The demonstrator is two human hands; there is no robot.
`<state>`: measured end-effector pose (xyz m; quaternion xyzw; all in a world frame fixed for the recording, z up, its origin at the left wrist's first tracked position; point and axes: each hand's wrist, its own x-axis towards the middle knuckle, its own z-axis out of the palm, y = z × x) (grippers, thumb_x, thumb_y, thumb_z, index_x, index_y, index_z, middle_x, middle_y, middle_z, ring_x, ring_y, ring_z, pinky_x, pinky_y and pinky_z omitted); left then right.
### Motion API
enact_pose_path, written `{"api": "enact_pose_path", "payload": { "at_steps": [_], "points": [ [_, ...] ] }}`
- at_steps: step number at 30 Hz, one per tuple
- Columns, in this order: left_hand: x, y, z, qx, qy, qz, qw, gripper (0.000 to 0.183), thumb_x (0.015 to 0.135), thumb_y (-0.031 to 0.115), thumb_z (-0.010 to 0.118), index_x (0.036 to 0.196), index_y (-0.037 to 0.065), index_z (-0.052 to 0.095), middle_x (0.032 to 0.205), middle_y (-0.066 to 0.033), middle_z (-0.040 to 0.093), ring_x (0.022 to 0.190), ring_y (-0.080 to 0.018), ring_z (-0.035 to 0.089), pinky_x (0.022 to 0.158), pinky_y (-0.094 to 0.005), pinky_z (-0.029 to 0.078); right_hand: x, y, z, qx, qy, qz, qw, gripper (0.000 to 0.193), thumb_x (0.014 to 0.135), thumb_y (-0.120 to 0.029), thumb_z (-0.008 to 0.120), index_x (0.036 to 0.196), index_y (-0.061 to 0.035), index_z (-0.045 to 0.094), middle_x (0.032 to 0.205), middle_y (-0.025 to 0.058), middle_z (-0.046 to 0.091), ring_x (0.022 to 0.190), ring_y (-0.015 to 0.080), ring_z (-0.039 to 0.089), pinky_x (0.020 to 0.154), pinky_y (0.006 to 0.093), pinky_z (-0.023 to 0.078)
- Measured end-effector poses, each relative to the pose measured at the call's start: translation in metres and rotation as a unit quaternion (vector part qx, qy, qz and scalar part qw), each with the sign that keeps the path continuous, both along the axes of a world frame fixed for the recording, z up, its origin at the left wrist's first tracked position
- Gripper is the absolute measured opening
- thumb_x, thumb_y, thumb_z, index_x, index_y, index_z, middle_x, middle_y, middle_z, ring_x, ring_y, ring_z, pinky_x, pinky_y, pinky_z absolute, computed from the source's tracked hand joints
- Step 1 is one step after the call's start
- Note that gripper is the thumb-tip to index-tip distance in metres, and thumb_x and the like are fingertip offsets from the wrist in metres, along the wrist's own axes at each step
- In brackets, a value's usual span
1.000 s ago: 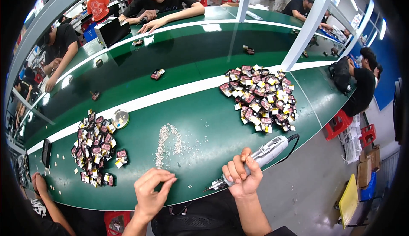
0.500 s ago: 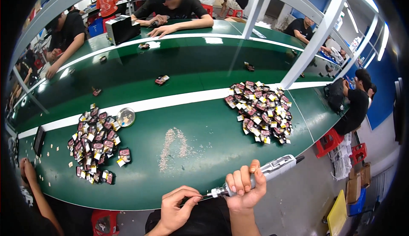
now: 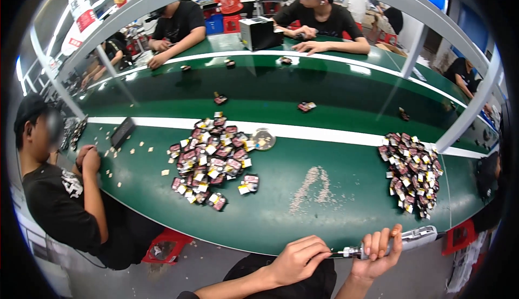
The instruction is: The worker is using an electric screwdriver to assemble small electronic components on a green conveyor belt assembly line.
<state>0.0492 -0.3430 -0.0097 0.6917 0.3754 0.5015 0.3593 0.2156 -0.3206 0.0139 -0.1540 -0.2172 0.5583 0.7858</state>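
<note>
My right hand (image 3: pixel 377 251) is wrapped around a grey-and-white electric screwdriver (image 3: pixel 420 237), held nearly level over the table's near edge with its bit toward the left. The fingertips of my left hand (image 3: pixel 300 260) are pinched together at the end of the bit. Whatever sits between those fingertips is too small to make out. Beyond my hands, a scatter of tiny pale pieces, perhaps screws (image 3: pixel 320 191), lies on the green table (image 3: pixel 259 220).
Small black parts with pink-and-white labels form a left pile (image 3: pixel 208 161) and a right pile (image 3: pixel 413 172). Near the left pile are a round dish (image 3: pixel 264 139) and a black box (image 3: pixel 122 132). Similar parts sit on the green conveyor belt (image 3: pixel 259 88). A co-worker (image 3: pixel 59 191) sits at left.
My view has turned left, so the table, piles and my hands appear farther right. The co-worker at left now shows more fully. My grip on the screwdriver and the pinch at its bit look unchanged.
</note>
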Motion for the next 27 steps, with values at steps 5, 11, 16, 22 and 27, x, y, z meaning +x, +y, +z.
{"api": "enact_pose_path", "payload": {
  "at_steps": [5, 11, 16, 22, 27],
  "points": [
    [0.003, -0.001, -0.005, -0.008, -0.009, -0.01, 1.0, 0.006, 0.08, -0.003, 0.064, 0.083, -0.005, 0.058, 0.08, -0.0138, 0.061, 0.072, -0.0275, 0.06, 0.064, -0.0339, 0.048, 0.005, 0.004, -0.008, -0.012, 0.014, -0.001, 1.0, 0.011, 0.097, -0.017, 0.044, 0.091, -0.0071, 0.045, 0.052, -0.0047, 0.028, 0.038, 0.0035, 0.026, 0.039, 0.0211, 0.031],
    [0.006, 0.005, -0.007, -0.034, -0.008, -0.043, 0.998, 0.014, 0.083, 0.003, 0.063, 0.094, -0.005, 0.058, 0.088, -0.0144, 0.059, 0.08, -0.0306, 0.058, 0.071, -0.0371, 0.048, 0.009, 0.009, -0.016, -0.019, 0.059, -0.002, 0.998, 0.011, 0.098, -0.015, 0.043, 0.093, -0.0055, 0.046, 0.052, -0.0042, 0.028, 0.039, 0.0041, 0.027, 0.041, 0.0212, 0.032],
    [-0.028, 0.043, 0.027, 0.113, 0.169, 0.083, 0.976, 0.041, 0.08, 0.01, 0.068, 0.118, -0.001, 0.055, 0.107, -0.0177, 0.06, 0.093, -0.0319, 0.06, 0.08, -0.0389, 0.051, 0.013, 0.019, -0.017, -0.05, 0.092, -0.058, 0.993, 0.01, 0.096, -0.015, 0.045, 0.094, -0.0059, 0.046, 0.052, -0.0043, 0.029, 0.039, 0.0036, 0.029, 0.041, 0.0211, 0.033],
    [-0.183, 0.194, 0.064, 0.113, 0.391, 0.361, 0.839, 0.013, 0.086, 0.009, 0.054, 0.085, -0.001, 0.064, 0.074, -0.0154, 0.064, 0.071, -0.0321, 0.063, 0.065, -0.0377, 0.049, 0.031, 0.024, -0.041, -0.104, 0.103, -0.068, 0.987, 0.01, 0.096, -0.015, 0.046, 0.091, -0.0068, 0.045, 0.052, -0.004, 0.029, 0.039, 0.0041, 0.027, 0.041, 0.0208, 0.032],
    [-0.337, 0.272, 0.017, -0.093, 0.464, 0.42, 0.774, 0.024, 0.083, 0.021, 0.056, 0.099, 0.004, 0.061, 0.095, -0.0224, 0.065, 0.092, -0.0397, 0.061, 0.081, -0.047, 0.048, 0.025, 0.027, -0.046, -0.076, 0.103, -0.039, 0.991, 0.011, 0.097, -0.014, 0.045, 0.089, -0.0062, 0.045, 0.052, -0.004, 0.028, 0.04, 0.0037, 0.026, 0.041, 0.0211, 0.031]
  ]
}}
